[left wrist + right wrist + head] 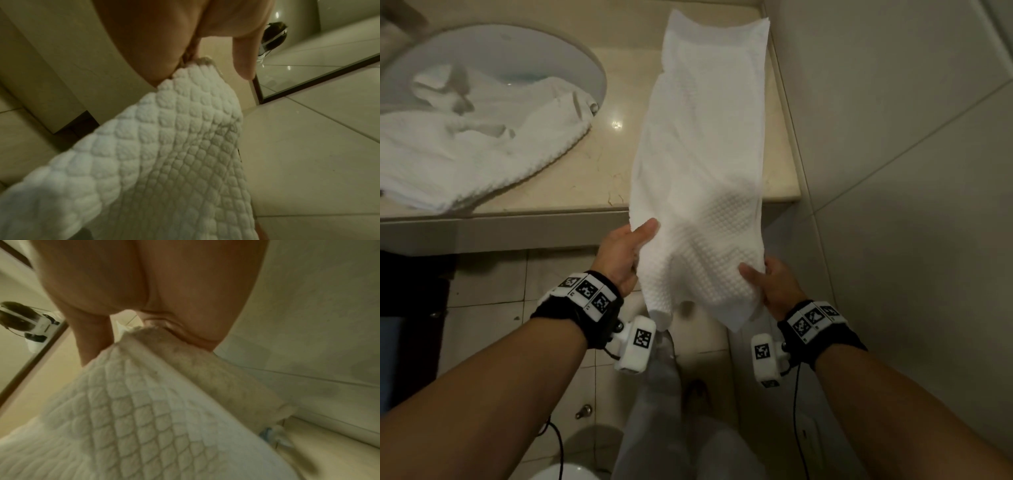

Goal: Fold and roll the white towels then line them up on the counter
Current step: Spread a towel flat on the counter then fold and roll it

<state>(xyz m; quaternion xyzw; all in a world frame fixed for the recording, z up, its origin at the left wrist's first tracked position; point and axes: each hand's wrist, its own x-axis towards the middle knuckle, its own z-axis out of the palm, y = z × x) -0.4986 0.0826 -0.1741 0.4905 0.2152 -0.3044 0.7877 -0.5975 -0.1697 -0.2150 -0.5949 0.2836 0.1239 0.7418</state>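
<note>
Counter (599, 164): polished beige stone, glossy, squared front edge, running against a pale tiled wall (893, 102) on the right. Oval white sink (585, 68) sunk into it at the left.

Crumpled towels (465, 150): a heap of white, nubbly cloth, half inside the sink and half spilling over the counter in front of it.

Long towel (702, 154): white, waffle-weave with small raised squares, folded into a narrow strip. Far end lies flat on the counter near the wall; near end overhangs the counter edge, lifted and sagging between both hands. Plain hemmed band along the edge in the right wrist view.

Left hand (623, 253): pinches the strip's left edge, thumb on top, fingers beneath.

Right hand (774, 284): pinches the right edge likewise, thumb over the weave.

Floor (489, 308): pale square tiles, mottled.
</note>
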